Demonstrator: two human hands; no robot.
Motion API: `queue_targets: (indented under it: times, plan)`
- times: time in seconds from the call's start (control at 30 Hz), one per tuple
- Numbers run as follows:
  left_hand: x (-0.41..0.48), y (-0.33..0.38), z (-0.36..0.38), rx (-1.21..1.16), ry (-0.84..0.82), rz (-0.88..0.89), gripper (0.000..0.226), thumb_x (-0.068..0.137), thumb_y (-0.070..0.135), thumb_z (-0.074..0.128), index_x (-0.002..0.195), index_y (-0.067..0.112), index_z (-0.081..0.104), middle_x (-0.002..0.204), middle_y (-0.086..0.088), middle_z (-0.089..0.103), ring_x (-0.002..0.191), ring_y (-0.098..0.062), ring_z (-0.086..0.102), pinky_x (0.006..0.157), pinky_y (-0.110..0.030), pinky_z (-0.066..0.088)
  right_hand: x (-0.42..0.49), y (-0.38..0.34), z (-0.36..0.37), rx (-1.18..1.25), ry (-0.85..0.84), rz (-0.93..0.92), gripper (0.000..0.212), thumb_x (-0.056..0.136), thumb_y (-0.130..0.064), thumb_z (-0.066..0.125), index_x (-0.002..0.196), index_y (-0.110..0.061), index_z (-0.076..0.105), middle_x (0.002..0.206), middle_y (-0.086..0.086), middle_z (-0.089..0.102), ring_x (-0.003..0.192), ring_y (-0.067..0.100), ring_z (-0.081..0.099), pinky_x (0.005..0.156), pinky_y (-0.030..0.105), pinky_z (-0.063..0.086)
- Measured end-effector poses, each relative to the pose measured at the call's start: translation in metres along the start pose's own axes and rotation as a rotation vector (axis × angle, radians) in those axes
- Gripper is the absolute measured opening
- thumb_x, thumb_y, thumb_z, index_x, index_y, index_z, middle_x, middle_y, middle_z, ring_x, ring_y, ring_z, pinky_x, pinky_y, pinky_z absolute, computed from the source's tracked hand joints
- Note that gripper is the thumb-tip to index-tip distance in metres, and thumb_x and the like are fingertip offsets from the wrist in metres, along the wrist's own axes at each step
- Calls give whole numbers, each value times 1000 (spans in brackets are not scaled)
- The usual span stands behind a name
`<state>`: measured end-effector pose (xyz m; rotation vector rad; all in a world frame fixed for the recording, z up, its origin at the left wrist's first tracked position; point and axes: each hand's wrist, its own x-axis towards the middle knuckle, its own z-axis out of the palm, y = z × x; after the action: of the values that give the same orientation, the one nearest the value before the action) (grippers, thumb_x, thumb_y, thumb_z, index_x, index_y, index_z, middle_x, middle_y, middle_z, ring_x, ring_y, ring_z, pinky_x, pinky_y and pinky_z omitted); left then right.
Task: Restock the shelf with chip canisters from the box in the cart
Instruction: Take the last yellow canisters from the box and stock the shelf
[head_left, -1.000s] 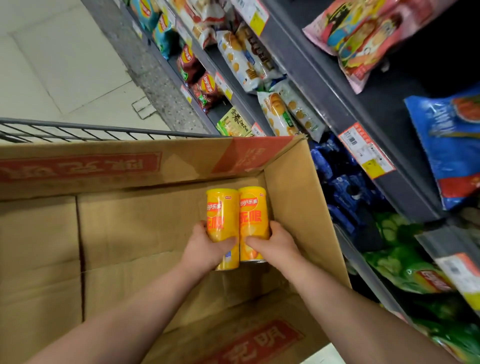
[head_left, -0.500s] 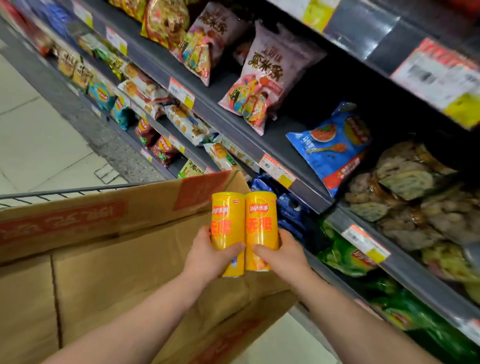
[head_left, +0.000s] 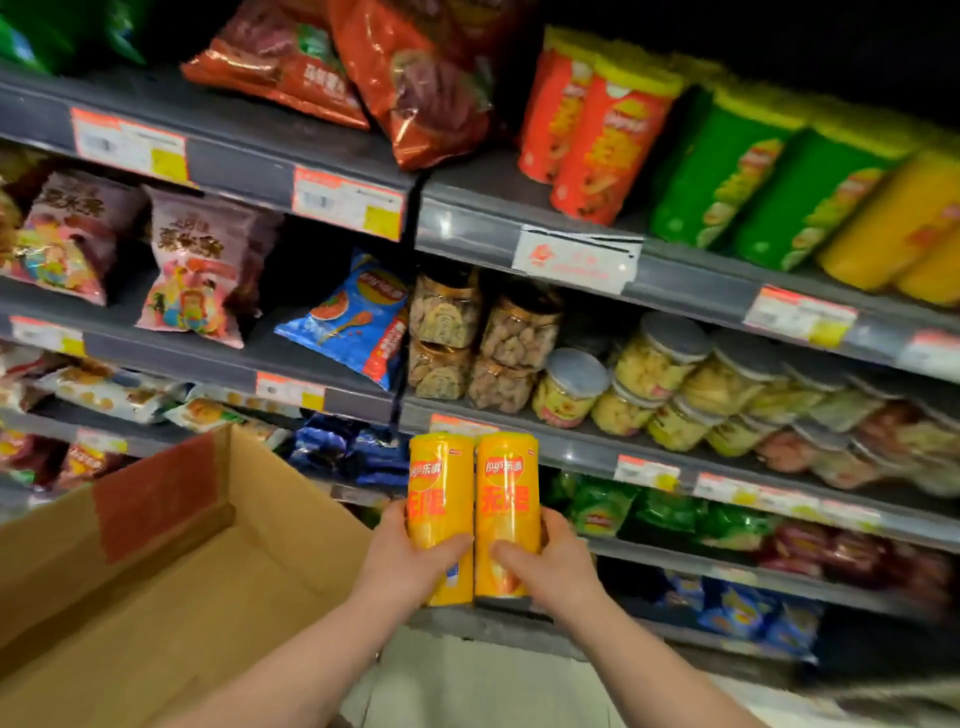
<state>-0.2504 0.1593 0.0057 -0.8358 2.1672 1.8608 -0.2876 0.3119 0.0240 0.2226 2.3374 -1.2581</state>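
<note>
The two yellow canisters (head_left: 472, 514), grasped by left hand (head_left: 410, 558) and right hand (head_left: 545, 561), are now lifted out of the box (head_left: 156, 561) toward the shelf (head_left: 701, 283), ready for placing.

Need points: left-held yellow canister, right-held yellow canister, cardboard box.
left-held yellow canister (head_left: 440, 488): head view, on the printed label, above the left hand's fingers.
right-held yellow canister (head_left: 508, 493): head view, on the label mid-body.
cardboard box (head_left: 171, 587): head view, on the bare inner wall.
</note>
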Motion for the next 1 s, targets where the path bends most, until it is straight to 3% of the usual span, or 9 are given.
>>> queue_targets:
  times: [0.2,0.37,0.5,0.6,0.77,1.0]
  plan:
    - [-63,17,82,158,-126,110,61,74,32,78,123,19,43,102,3,52,89,-14,52,78,-25,40,-71,61,-78,75,194,67,46,75,-28,74,114,-24,49,102,-3,61,94,14,62,84,31,52]
    - [-126,14,151,223,-244,163,70,72,36,79,129,16,43,116,-4,58,93,-18,54,83,-29,44,-145,118,-134,144,319,85,41,76,-27,72,110,-26,49,99,-5,61,86,11,60,75,25,49]
    - [-177,10,200,255,-323,206,70,73,37,78,129,16,41,105,0,52,92,-18,53,82,-29,43,-199,162,-171,175,418,111,40,77,-29,72,110,-25,50,98,-6,60,85,10,59,75,25,47]
    - [-211,9,233,279,-387,248,66,74,36,78,126,16,43,103,1,52,89,-16,52,77,-27,39,-234,190,-193,217,482,126,41,76,-28,72,109,-26,49,104,-1,62,92,15,62,85,34,53]
    - [-253,10,276,303,-486,303,61,73,37,78,119,24,40,104,2,55,91,-16,57,77,-30,46,-277,226,-222,280,580,125,44,78,-29,72,112,-28,45,109,-1,58,98,17,60,87,37,53]
    - [-278,17,334,370,-595,365,57,72,38,78,111,27,38,91,11,52,87,-14,57,78,-33,49,-302,264,-255,390,680,177,61,77,-34,72,130,-21,43,120,1,57,105,20,59,90,39,53]
